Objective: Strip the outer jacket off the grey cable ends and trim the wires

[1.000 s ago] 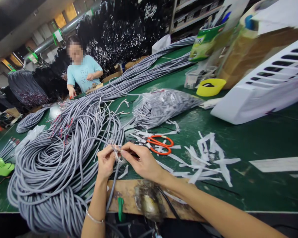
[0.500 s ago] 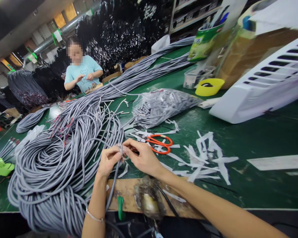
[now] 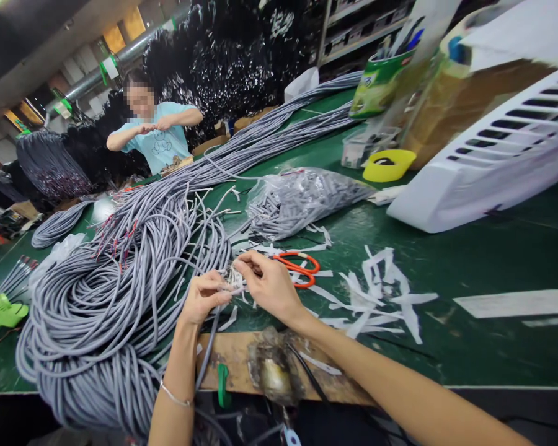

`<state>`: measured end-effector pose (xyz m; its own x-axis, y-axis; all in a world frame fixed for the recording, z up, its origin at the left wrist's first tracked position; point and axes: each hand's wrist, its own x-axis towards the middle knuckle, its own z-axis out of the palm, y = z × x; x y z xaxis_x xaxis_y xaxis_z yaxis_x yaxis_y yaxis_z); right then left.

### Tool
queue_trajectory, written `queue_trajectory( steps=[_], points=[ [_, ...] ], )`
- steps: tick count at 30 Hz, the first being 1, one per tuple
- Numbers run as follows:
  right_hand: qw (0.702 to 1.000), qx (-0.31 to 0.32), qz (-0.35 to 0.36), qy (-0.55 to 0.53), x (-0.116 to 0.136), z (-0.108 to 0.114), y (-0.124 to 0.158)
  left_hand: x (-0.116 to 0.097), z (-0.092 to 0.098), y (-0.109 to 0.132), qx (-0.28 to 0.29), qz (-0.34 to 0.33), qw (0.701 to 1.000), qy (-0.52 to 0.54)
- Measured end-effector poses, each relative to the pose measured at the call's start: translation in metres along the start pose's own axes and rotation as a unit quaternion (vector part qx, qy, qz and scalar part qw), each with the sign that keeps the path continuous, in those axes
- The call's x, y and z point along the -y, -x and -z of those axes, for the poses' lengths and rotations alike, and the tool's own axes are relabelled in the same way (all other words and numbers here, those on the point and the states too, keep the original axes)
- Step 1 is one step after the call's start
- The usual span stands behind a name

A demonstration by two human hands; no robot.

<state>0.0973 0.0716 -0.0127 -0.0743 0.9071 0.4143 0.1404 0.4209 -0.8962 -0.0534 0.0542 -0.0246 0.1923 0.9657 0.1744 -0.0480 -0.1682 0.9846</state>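
Observation:
My left hand is closed on a grey cable near its end, with the rest of the cable hanging down toward the table's front edge. Opposite it, my right hand pinches pale strands that fan out from the cable end. Just beyond the right hand lie scissors with orange handles. Large coils of grey cable fill the area left of my hands. Below them sits a wooden board bearing a stained metal block and a green clip.
Behind my hands lies a clear bag of short grey tubes. White strips are scattered to the right, near a white slatted casing. A yellow ring and green can stand behind. Across the table, a person works.
My right hand has drawn slightly right, away from the left, and pale strands now show spread between them. The person across the table has raised their arms and brought both hands together.

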Motion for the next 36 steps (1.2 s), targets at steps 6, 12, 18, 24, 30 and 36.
queue_trajectory(
  steps=[6,12,18,24,30,36],
  points=[
    [0.992,-0.017,-0.052,-0.115,0.0,0.003,-0.003,-0.003,-0.002,-0.001,0.004,-0.007,1.0,-0.008],
    [0.97,0.047,-0.043,-0.233,0.012,0.007,-0.001,-0.015,-0.005,-0.003,-0.054,-0.018,0.996,-0.066],
    [0.947,-0.063,-0.093,-0.302,0.01,0.046,-0.027,-0.017,-0.006,0.004,0.022,-0.01,0.996,-0.082],
    [0.941,-0.095,-0.101,-0.309,0.006,0.039,-0.028,-0.007,-0.008,-0.003,-0.104,-0.007,0.995,-0.013],
    [0.944,0.141,-0.181,-0.237,0.004,0.004,-0.007,-0.003,-0.01,-0.005,-0.219,0.001,0.976,0.006],
    [0.94,0.066,-0.225,-0.248,-0.005,-0.005,-0.007,-0.002,-0.015,-0.003,-0.229,0.046,0.972,0.03]
  ],
)
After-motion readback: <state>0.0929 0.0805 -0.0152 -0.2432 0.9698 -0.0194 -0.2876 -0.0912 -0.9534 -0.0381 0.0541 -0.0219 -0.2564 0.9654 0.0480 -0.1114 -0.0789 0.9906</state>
